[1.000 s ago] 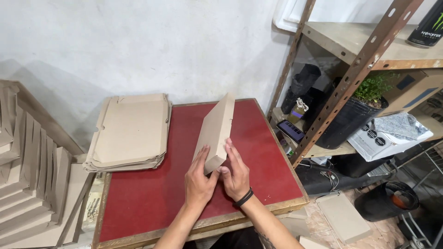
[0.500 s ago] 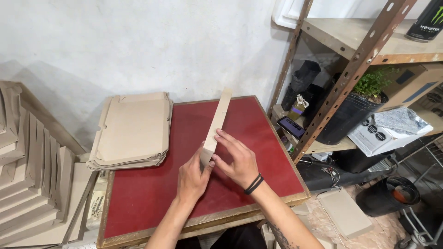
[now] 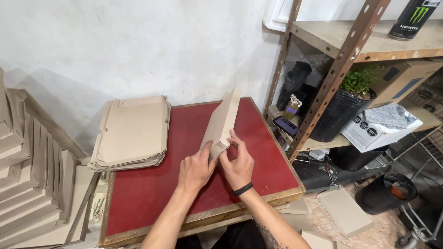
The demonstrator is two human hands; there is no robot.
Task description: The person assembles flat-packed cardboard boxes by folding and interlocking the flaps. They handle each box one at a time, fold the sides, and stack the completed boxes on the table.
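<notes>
Two bare hands meet at the near end of a flat folded cardboard box (image 3: 221, 123), which stands tilted on one edge above the red desk (image 3: 152, 193), its far end pointing toward 12 o'clock and its broad face turned toward 9 o'clock. From the head view, the left hand (image 3: 196, 169) sits at the box's 7 o'clock corner, thumb and fingers (image 3: 206, 148) pinching the lower edge of the cardboard from the left side. The right hand (image 3: 239, 165) presses in from 4 o'clock, its fingers curled together against the same corner and its thumb laid along the box's narrow edge; a black band (image 3: 242, 189) circles that wrist. Both hands touch the box and nearly touch each other. The box is near the middle of the desk, slightly toward 1 o'clock. At 10 o'clock, a stack of flat cardboard blanks (image 3: 131, 133) lies half on the desk's far left corner and overhangs its edge. Farther out at 8 o'clock, beyond the desk, more folded boxes (image 3: 32, 184) lean in a stepped row. At 2 o'clock stands a rusty metal shelf (image 3: 332, 76) carrying a black pot with a green plant (image 3: 346, 106), a tall dark can (image 3: 410, 18) on the upper board, and a white packet (image 3: 378, 131) on the lower one. A black bucket (image 3: 385, 193) stands on the floor at 4 o'clock.
</notes>
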